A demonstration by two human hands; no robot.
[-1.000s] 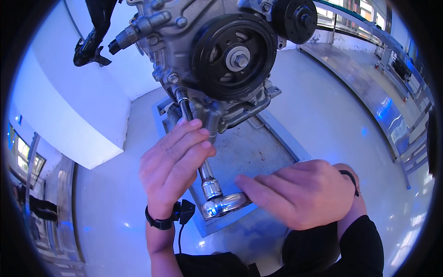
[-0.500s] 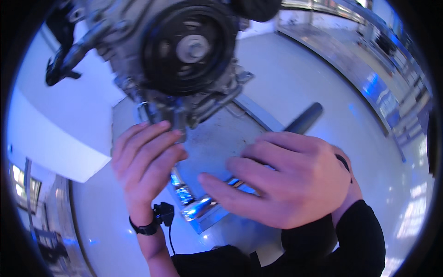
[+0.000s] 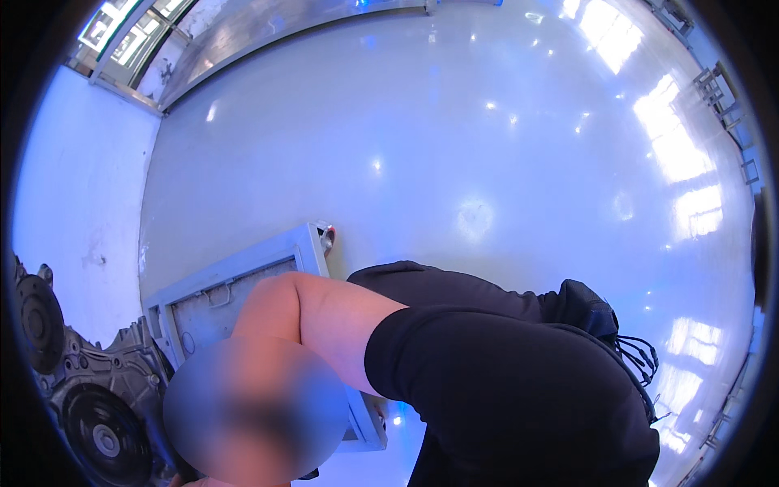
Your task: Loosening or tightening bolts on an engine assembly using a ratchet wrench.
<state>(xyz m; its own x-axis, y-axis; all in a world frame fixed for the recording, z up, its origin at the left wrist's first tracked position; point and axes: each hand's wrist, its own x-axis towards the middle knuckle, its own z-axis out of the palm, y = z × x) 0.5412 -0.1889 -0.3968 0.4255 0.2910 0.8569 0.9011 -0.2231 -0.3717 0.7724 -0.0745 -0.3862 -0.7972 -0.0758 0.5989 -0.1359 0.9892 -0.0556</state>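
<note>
My bare right arm (image 3: 333, 325) comes from a black sleeve on the right and bends at the elbow. Its forearm runs down into a blurred oval patch. A dark band shows dimly inside that patch, and skin of my right hand (image 3: 251, 471) shows below it at the lower edge. Its fingers are smeared or cut off. The engine (image 3: 142, 369) stands at the lower left, with a round black pulley (image 3: 105, 438) nearest the hand. A sliver of skin by the engine's base cannot be assigned to either hand. My left hand is not recognisable in view.
Under and beside the arm lies the grey metal frame of a stand (image 3: 235, 268), with a caster (image 3: 327, 237) at its corner. A white panel (image 3: 89, 195) rises at the left. Shiny pale floor (image 3: 422, 162) stretches beyond, with a long metal-edged bench (image 3: 300, 32) at the far side.
The view has swung, and the engine now sits at the lower left instead of the top. Both hands were spread below the engine; now mainly my right arm shows, bent at the elbow.
</note>
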